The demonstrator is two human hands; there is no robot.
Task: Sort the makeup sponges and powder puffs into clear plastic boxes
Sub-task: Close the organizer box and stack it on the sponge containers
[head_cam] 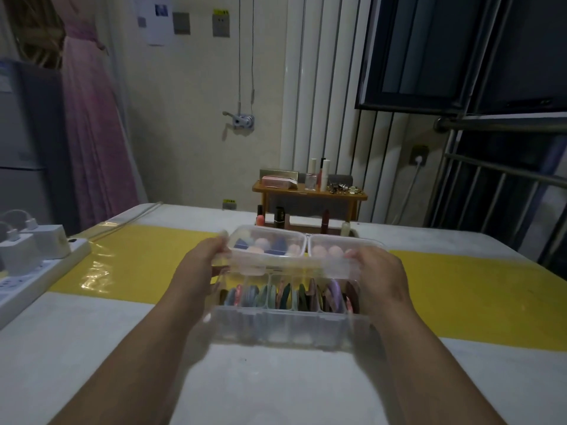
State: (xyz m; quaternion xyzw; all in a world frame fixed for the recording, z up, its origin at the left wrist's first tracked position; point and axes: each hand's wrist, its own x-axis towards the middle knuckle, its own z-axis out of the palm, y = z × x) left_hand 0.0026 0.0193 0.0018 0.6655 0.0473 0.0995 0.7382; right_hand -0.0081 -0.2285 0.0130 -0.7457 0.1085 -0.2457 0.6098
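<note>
Fingers (221, 242) of the left hand (196, 265) and right hand (380, 271) pinch the ends of a clear rectangular plastic lid (282, 264), held just above the near clear divided plastic box (285, 328) on the white surface (276, 391). Round coloured powder puffs (333, 294) stand on edge inside the box. Seating the lid well likely means keeping it level, matching corners to the rim, then pressing evenly; beyond, pink and blue makeup sponges (260, 242) fill two clear plastic tubs (267, 229).

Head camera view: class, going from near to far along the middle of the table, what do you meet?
Box of powder puffs → lid gripped by left hand and right hand → two boxes of sponges → lipsticks → wooden shelf.
</note>
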